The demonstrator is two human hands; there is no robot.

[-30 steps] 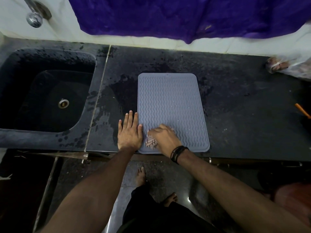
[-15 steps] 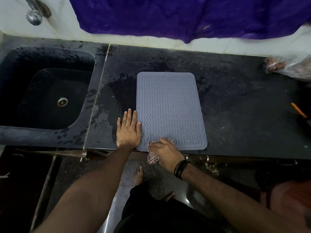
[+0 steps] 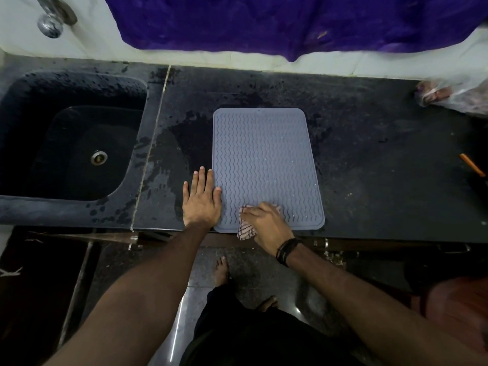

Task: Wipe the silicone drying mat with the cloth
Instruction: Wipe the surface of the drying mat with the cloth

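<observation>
The grey mat [image 3: 266,165] lies flat at the desk's [image 3: 383,167] front edge, right of the sink [image 3: 74,143]. The left hand [image 3: 202,200] presses flat, fingers straight, on the mat's left edge. The right hand [image 3: 265,224] clutches the striped cloth [image 3: 245,229] at the mat's front edge.

Black sink [image 3: 39,128], purple cloth [image 3: 264,22]

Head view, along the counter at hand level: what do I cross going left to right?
Sink → wet counter → left hand, flat beside the mat's edge → silicone mat with the right hand gripping the cloth at its near edge → orange-handled tool.
</observation>
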